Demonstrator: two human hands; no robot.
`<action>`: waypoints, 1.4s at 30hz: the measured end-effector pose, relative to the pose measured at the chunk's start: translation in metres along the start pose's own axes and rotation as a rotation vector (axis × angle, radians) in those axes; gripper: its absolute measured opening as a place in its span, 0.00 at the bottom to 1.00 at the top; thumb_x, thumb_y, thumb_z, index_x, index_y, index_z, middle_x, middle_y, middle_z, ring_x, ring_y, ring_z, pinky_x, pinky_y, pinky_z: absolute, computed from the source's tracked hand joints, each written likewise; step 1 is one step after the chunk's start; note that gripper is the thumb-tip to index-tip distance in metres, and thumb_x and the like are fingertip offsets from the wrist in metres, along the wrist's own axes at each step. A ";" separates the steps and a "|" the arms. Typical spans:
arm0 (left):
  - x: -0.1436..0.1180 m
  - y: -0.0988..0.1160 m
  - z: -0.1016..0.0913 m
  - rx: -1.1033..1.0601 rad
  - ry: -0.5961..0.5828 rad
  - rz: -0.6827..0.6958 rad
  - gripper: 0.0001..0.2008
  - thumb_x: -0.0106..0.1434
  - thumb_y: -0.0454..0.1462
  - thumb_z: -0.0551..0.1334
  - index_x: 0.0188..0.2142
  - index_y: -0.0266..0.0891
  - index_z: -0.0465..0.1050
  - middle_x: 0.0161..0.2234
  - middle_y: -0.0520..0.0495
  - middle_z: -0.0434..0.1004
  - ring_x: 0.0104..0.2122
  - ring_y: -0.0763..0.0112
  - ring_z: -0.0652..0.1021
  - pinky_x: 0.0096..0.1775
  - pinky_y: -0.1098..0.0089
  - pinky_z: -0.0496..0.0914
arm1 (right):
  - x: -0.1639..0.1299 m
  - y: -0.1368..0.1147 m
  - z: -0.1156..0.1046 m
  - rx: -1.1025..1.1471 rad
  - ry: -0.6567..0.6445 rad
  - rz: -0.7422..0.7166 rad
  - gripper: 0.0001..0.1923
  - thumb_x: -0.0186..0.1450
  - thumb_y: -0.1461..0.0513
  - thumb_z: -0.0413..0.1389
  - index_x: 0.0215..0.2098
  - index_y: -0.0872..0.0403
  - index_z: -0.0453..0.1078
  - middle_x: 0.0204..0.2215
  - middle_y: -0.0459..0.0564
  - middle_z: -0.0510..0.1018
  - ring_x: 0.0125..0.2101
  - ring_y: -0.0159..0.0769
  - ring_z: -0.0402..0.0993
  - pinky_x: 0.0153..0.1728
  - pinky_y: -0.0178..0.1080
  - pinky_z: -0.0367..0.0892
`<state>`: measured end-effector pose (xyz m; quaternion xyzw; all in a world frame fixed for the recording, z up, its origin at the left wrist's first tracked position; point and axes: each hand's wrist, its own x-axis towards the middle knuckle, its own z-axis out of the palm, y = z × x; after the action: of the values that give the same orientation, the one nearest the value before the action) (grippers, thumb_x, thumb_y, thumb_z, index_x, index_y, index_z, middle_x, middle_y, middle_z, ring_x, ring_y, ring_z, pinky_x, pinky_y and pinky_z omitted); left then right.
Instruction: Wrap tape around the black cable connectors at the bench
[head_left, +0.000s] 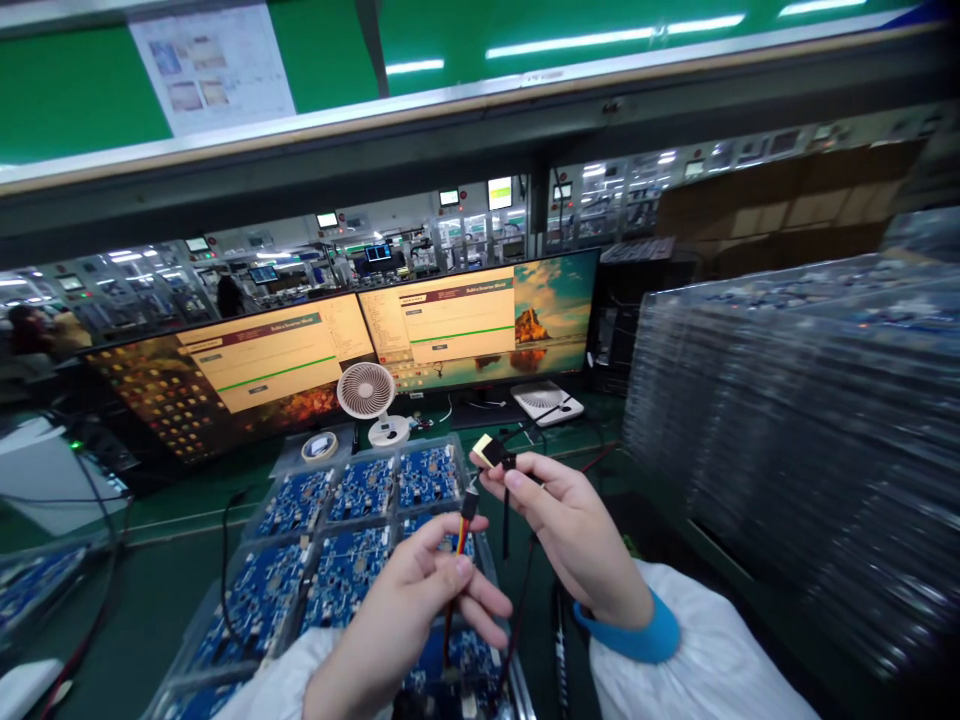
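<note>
**Small connector and striped cable held above the board tray**

I pinch a small square connector point(491, 452), pale yellow on its flat face and black at the back, between the thumb and forefinger of my right hand point(571, 535). A thin black lead runs from it back toward the bench. My left hand point(409, 610) is closed around a slim cable point(459, 540) with red and yellow strands, which ends in a small dark plug just below the connector; the two ends sit near each other, and I cannot tell whether they touch. Both are raised in front of me, over the near right part of a clear plastic tray point(296, 465).

The tray is shallow and moulded into rectangular pockets, each holding a blue circuit board point(360, 490) with fine pale markings. Both of my sleeves are white, the right one with a blue cuff.

Beyond the tray lie a flat roll of tape point(319, 447) and a small round white fan point(367, 392) with a ribbed grille. Behind them stand two wide monitors point(480, 320) showing cream-coloured windows. To my right rises a tall, glossy stack of clear trays point(787, 400), blurred. The bench point(165, 590) is covered in dark green matting.
</note>
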<state>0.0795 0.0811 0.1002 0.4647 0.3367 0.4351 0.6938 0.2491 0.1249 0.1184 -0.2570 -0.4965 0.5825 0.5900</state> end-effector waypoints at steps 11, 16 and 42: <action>0.002 0.003 0.000 0.031 0.022 0.002 0.17 0.62 0.42 0.65 0.47 0.37 0.64 0.29 0.43 0.84 0.25 0.66 0.82 0.32 0.68 0.71 | 0.001 0.001 0.009 0.132 0.089 0.068 0.10 0.57 0.54 0.67 0.29 0.53 0.79 0.32 0.50 0.84 0.39 0.43 0.78 0.50 0.50 0.66; 0.000 0.018 -0.002 0.218 0.110 0.063 0.12 0.62 0.41 0.65 0.40 0.38 0.67 0.32 0.48 0.82 0.28 0.70 0.81 0.39 0.68 0.69 | 0.002 0.004 0.012 0.148 0.107 0.072 0.10 0.55 0.54 0.68 0.28 0.52 0.79 0.31 0.49 0.84 0.41 0.44 0.78 0.50 0.49 0.66; -0.001 0.009 0.004 -0.034 -0.058 0.063 0.12 0.65 0.38 0.63 0.46 0.38 0.67 0.37 0.42 0.83 0.33 0.64 0.83 0.41 0.64 0.70 | 0.000 0.001 0.015 0.199 0.150 0.080 0.12 0.54 0.52 0.68 0.30 0.52 0.80 0.39 0.52 0.85 0.47 0.47 0.78 0.54 0.51 0.66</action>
<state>0.0800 0.0803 0.1100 0.4757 0.2942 0.4486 0.6970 0.2354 0.1213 0.1236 -0.2599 -0.3800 0.6311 0.6243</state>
